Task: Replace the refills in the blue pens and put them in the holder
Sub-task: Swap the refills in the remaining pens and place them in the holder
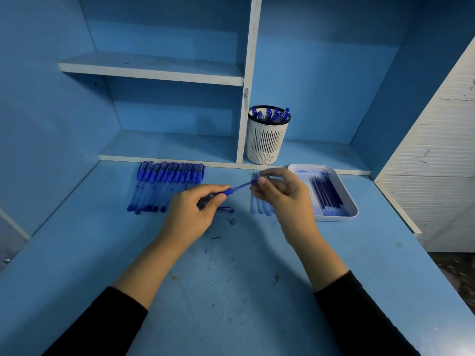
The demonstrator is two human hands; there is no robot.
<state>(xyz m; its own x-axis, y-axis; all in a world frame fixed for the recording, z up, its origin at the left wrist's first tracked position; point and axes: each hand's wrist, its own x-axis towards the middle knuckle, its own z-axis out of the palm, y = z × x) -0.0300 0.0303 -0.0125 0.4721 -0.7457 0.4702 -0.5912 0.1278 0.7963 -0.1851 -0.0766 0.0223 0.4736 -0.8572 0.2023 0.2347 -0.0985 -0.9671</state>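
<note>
Left hand (191,209) gripping blue pen (228,191), right hand (279,191) pinching its refill (250,183) (fingers curled), holder (267,140) behind, tray (349,201) right.

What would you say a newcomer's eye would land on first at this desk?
First the hands at the centre: the left hand and right hand hold one blue pen between them above the desk. Behind stands a white holder of pens on the low shelf; a row of capped pens lies at left, a white tray of refills at right.
</note>
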